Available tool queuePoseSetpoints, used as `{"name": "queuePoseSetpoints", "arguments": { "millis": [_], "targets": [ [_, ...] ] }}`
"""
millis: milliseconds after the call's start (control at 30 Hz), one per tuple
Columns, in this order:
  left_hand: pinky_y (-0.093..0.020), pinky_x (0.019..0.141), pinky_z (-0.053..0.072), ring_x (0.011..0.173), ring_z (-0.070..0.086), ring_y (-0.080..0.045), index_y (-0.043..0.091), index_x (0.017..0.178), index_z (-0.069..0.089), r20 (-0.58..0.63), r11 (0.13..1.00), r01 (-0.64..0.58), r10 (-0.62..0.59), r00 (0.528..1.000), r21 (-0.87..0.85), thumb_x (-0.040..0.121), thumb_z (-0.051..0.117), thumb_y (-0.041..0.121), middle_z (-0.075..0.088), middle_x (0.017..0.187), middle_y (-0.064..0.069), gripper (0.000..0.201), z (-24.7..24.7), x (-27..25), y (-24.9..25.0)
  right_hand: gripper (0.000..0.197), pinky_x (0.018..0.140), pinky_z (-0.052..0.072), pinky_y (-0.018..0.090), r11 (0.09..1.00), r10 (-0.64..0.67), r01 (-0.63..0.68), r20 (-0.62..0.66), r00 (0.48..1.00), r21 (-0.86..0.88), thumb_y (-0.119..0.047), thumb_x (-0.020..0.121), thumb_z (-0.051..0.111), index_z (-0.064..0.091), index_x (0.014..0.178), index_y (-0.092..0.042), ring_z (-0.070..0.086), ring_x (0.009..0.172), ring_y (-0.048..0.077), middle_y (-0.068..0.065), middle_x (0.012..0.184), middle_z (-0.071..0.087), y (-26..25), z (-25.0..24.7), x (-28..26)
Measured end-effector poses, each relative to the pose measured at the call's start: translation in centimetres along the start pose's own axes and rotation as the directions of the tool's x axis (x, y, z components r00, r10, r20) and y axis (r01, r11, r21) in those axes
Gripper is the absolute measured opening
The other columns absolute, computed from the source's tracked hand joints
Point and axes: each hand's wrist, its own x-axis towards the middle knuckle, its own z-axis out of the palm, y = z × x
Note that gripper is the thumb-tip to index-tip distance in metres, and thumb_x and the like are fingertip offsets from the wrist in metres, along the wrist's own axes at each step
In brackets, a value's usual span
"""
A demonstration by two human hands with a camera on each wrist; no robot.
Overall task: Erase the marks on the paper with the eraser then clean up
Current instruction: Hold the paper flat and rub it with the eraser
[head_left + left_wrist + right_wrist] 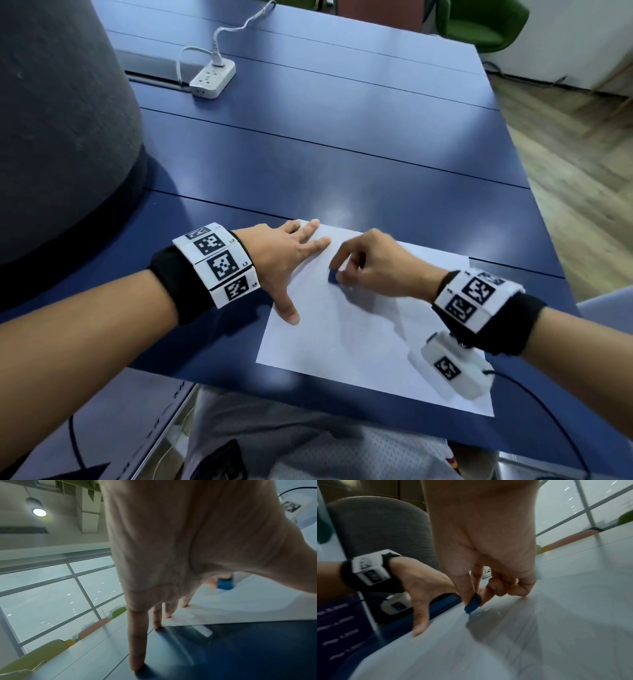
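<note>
A: What's around the paper (359, 329) on the blue bench (342, 137)?

B: A white power strip (212, 79) with a plugged-in cable sits well away at the far side, and a grey chair back (61, 120) rises at the left. Nothing lies between the hands and the sheet.

A: And the hands?

B: The left hand (284, 260) lies flat with straight, spread fingers, the thumb and some fingertips on the paper's left part. The right hand (373, 265) has its fingers curled, pinching the small blue eraser (333, 276) against the sheet near its upper middle.

A: Do the wrist views add anything?

B: The left wrist view shows the little finger (137, 649) on bare bench beyond the paper's edge. The right wrist view shows the eraser (473, 604) tilted, its lower end touching the paper; it's too blurred to make out any marks
</note>
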Motion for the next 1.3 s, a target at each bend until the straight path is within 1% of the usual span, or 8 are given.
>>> {"name": "queuePoseSetpoints", "arguments": {
  "millis": [100, 267, 433, 633, 800, 967, 1167, 1300],
  "targets": [
    [-0.048, 0.106, 0.035, 0.149, -0.011, -0.017, 0.032, 0.153, -0.013, 0.008, 1.0, 0.004, -0.004, 1.0, 0.005, 0.054, 0.077, 0.074, -0.024, 0.16, 0.004, 0.14, 0.0, 0.0, 0.1, 0.01, 0.048, 0.035, 0.006, 0.998, -0.012, 0.016, 0.064, 0.998, -0.058, -0.014, 0.08, 0.069, 0.074, 0.088, -0.018, 0.05, 0.046, -0.002, -0.01, 0.057, 0.062, 0.1, 0.0, -0.1],
    [-0.048, 0.105, 0.036, 0.149, -0.011, -0.017, 0.033, 0.153, -0.012, 0.009, 1.0, 0.006, -0.006, 1.0, -0.003, 0.054, 0.078, 0.074, -0.023, 0.161, 0.004, 0.14, -0.1, 0.0, 0.1, 0.01, 0.053, 0.04, 0.014, 0.996, 0.075, -0.07, -0.117, 0.99, 0.046, -0.012, 0.081, 0.065, 0.07, 0.088, -0.017, 0.055, 0.051, 0.004, 0.001, 0.066, 0.07, 1.3, -1.8, 1.5],
    [-0.049, 0.107, 0.035, 0.149, -0.013, -0.016, 0.032, 0.153, -0.012, 0.015, 1.0, 0.005, -0.004, 1.0, -0.014, 0.054, 0.079, 0.072, -0.024, 0.16, 0.005, 0.141, 0.0, 0.0, 0.1, 0.012, 0.049, 0.037, 0.007, 0.997, -0.016, 0.023, 0.088, 0.996, -0.079, -0.012, 0.079, 0.068, 0.074, 0.087, -0.018, 0.049, 0.047, -0.001, -0.011, 0.054, 0.057, 0.3, -0.3, -0.6],
    [-0.049, 0.105, 0.035, 0.149, -0.012, -0.017, 0.033, 0.153, -0.012, 0.008, 1.0, -0.003, 0.003, 1.0, -0.023, 0.055, 0.079, 0.072, -0.024, 0.16, 0.005, 0.139, 0.0, -0.1, 0.0, 0.01, 0.048, 0.037, 0.007, 0.997, 0.077, -0.072, -0.149, 0.986, 0.041, -0.012, 0.083, 0.064, 0.07, 0.09, -0.016, 0.053, 0.048, -0.001, 0.002, 0.068, 0.07, 1.6, -1.7, 1.3],
    [-0.049, 0.106, 0.034, 0.149, -0.012, -0.018, 0.031, 0.154, -0.012, 0.004, 1.0, -0.005, 0.005, 1.0, -0.008, 0.056, 0.079, 0.072, -0.023, 0.161, 0.003, 0.139, 0.1, 0.0, 0.2, 0.011, 0.048, 0.036, 0.007, 0.998, -0.004, 0.007, 0.05, 0.999, -0.064, -0.012, 0.08, 0.067, 0.073, 0.087, -0.018, 0.049, 0.046, 0.0, -0.01, 0.055, 0.058, 0.6, -0.4, -0.5],
    [-0.048, 0.101, 0.04, 0.149, -0.012, -0.018, 0.04, 0.151, -0.015, 0.005, 1.0, -0.008, 0.008, 1.0, 0.002, 0.055, 0.077, 0.073, -0.024, 0.16, 0.003, 0.138, 0.2, 0.2, 0.1, 0.011, 0.048, 0.037, 0.009, 0.998, 0.063, -0.06, -0.129, 0.99, 0.032, -0.011, 0.084, 0.063, 0.07, 0.089, -0.017, 0.053, 0.046, -0.003, 0.0, 0.065, 0.07, 1.7, -1.7, 1.3],
    [-0.049, 0.102, 0.04, 0.149, -0.013, -0.019, 0.044, 0.15, -0.017, 0.021, 1.0, -0.001, 0.001, 1.0, 0.01, 0.055, 0.078, 0.073, -0.025, 0.16, 0.002, 0.137, 0.1, 0.3, 0.1, 0.012, 0.05, 0.036, 0.009, 0.997, -0.033, 0.039, 0.077, 0.996, -0.072, -0.012, 0.081, 0.065, 0.073, 0.088, -0.019, 0.049, 0.048, 0.001, -0.01, 0.057, 0.06, 1.0, -0.7, -0.3],
    [-0.049, 0.101, 0.04, 0.149, -0.013, -0.019, 0.045, 0.149, -0.017, 0.025, 1.0, 0.0, 0.0, 1.0, 0.001, 0.054, 0.078, 0.073, -0.025, 0.16, 0.003, 0.137, 0.2, 0.2, 0.1, 0.014, 0.048, 0.035, 0.006, 1.0, 0.021, -0.02, -0.11, 0.994, 0.008, -0.007, 0.083, 0.061, 0.071, 0.091, -0.013, 0.052, 0.046, -0.003, -0.007, 0.061, 0.065, 1.6, -1.8, 1.0]
  ]
}}
